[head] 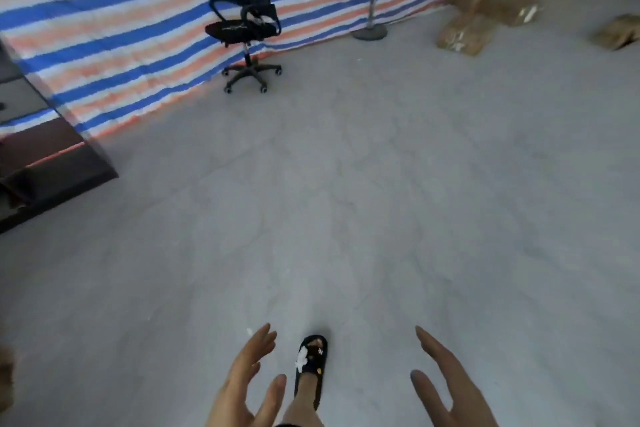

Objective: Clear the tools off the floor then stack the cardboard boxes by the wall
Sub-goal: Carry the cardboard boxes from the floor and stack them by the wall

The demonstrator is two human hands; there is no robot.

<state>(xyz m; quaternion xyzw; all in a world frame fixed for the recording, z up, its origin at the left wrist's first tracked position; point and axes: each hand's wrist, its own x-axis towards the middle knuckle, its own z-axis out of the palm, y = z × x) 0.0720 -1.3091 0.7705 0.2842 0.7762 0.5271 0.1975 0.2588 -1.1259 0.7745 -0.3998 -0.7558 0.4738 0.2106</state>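
I see my left hand (247,376) and right hand (446,380) spread, holding nothing. The cardboard boxes (485,3) lie tumbled right of the office chair (247,21), well apart. Probably light, stiff; I'd grip opposite sides.

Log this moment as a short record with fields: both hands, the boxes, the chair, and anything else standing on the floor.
left hand: open, fingers straight, holding nothing
right hand: open, holding nothing
cardboard boxes: far right, by the striped tarp, loosely piled, not neatly stacked
single box: apart, near the right edge
office chair: black, upright, by the tarp
pole stand: round base on the floor
tools: none visible
foot: in a dark slipper, between the hands
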